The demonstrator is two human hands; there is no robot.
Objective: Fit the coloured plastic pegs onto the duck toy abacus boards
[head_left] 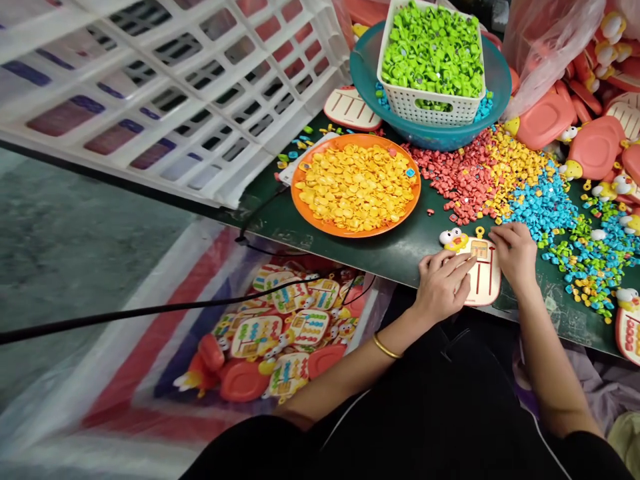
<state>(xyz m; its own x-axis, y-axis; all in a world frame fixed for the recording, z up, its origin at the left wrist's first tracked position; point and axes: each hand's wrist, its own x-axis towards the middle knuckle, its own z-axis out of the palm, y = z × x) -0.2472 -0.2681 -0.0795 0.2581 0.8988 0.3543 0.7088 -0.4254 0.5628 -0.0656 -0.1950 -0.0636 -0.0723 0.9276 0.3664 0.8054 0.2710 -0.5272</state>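
A cream toy board (487, 283) with dark red slots lies at the table's front edge, a yellow duck head (454, 239) at its upper left corner. Across the board's left side rests my left hand (444, 287), fingers stretched out, the fingertips near a small tan window. My right hand (515, 257) is at the board's upper right edge, its thumb and fingers pinched together. Whatever sits between those fingertips is too small or hidden to make out. Beyond the board are heaps of small red pieces (463, 180), yellow pieces (520, 163) and blue pieces (543, 203).
An orange plate (300, 207) of yellow pieces stands left. Behind it, a white basket (417, 110) of green pieces sits in a blue basin (365, 73). A white crate (210, 180) is at left. Duck boards (257, 337) fill a lined container below. Coral duck toys (595, 147) pile right.
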